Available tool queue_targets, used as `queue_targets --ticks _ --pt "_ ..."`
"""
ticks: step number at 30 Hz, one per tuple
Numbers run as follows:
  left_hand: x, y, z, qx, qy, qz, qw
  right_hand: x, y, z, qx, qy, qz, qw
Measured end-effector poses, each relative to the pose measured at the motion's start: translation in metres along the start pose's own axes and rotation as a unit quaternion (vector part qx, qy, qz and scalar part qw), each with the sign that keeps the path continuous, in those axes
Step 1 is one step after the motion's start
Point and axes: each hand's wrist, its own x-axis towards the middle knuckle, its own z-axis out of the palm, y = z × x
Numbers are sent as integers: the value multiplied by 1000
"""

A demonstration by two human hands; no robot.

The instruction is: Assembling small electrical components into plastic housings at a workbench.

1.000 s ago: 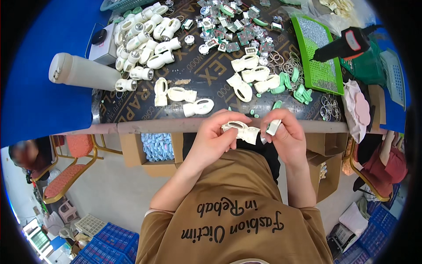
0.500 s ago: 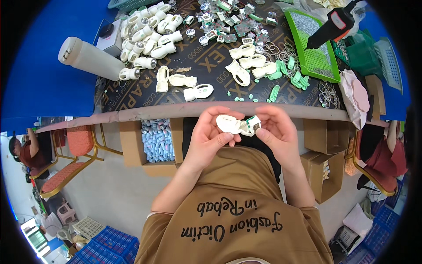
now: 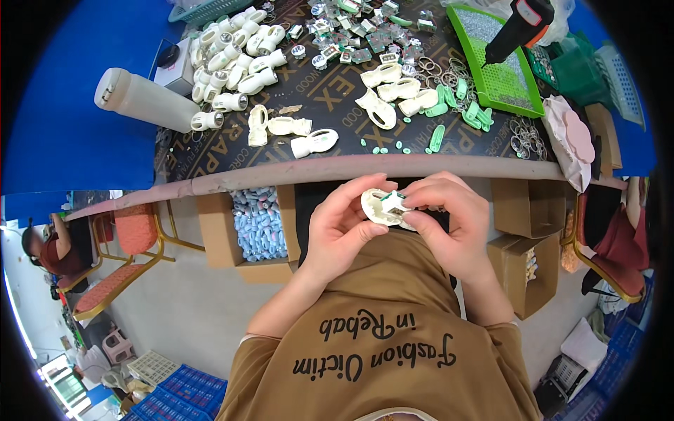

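Observation:
Just in front of the table edge, my left hand pinches a cream plastic flashlight shell half between thumb and fingers. My right hand has its thumb and fingers closed on a small circuit module, a white block with a green board edge. The module is held at the shell's hollow side; whether it is seated inside cannot be made out. My right fingers hide the shell's narrow end. On the table beyond lie loose cream shell halves, green oval plastic pieces and tiny green buttons.
White mini flashlights are heaped at left beside a white bottle. Circuit modules pile up at the back. A black electric screwdriver hangs over a green tray of screws. Key rings lie at right; cardboard boxes stand below.
The shell half has turned so its hollow side shows. My right hand has brought the module from the shell's narrow end toward its oval part. The view has shifted slightly.

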Motion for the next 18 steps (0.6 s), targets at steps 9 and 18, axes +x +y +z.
queue_targets --ticks 9,18 --pt "2 -9 -2 4 13 46 999 4 13 -3 49 -20 8 999" --pt "4 -16 -4 -8 27 52 998 0 28 0 248 -4 158 956"
